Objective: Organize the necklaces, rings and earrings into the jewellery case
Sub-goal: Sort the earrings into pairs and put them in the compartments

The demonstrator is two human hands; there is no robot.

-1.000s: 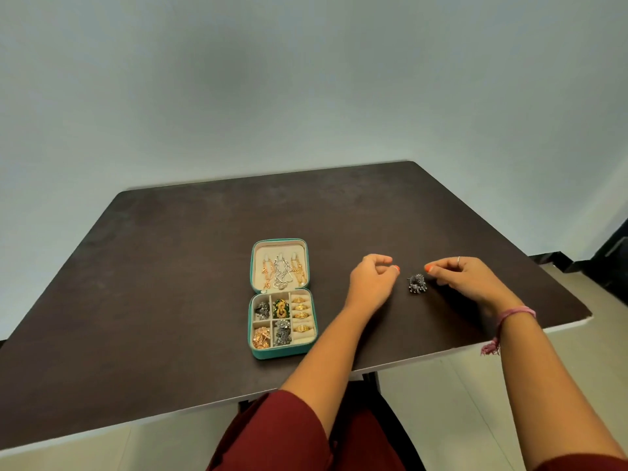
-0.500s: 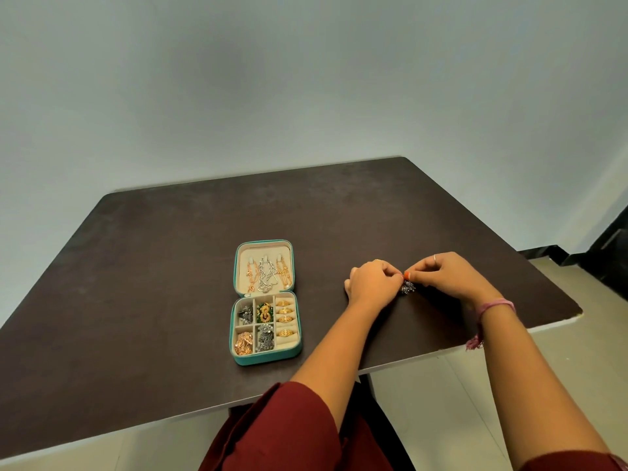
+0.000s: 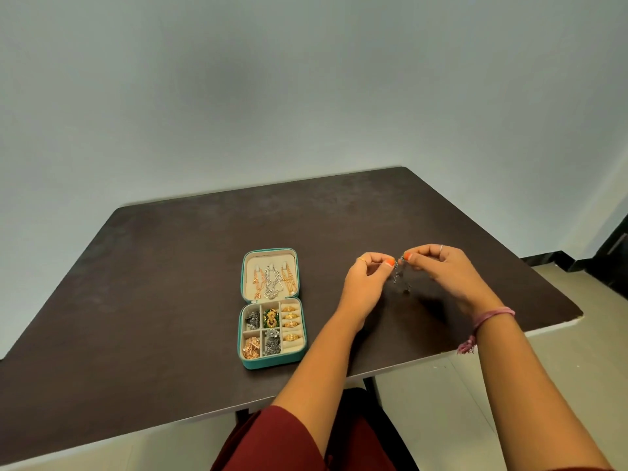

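Note:
A teal jewellery case [image 3: 272,363] lies open on the dark table [image 3: 170,283]. Its lid holds several hanging necklaces [image 3: 272,282]; its tray compartments hold gold rings [image 3: 291,322] and several earrings [image 3: 271,317]. To the right of the case, my left hand [image 3: 367,278] and my right hand [image 3: 438,270] are raised just above the table. Both pinch the top of a dark silver beaded piece [image 3: 400,277], which dangles between the fingertips down toward the tabletop.
The table's front edge [image 3: 407,363] runs close below my forearms, and its right corner [image 3: 577,314] lies beyond my right wrist. A pale wall stands behind. Tiled floor and a dark step [image 3: 577,263] show at the right.
The dark silver piece lay on the table a second ago. Both hands closed in on it, pinched it and lifted it, so it hangs between them.

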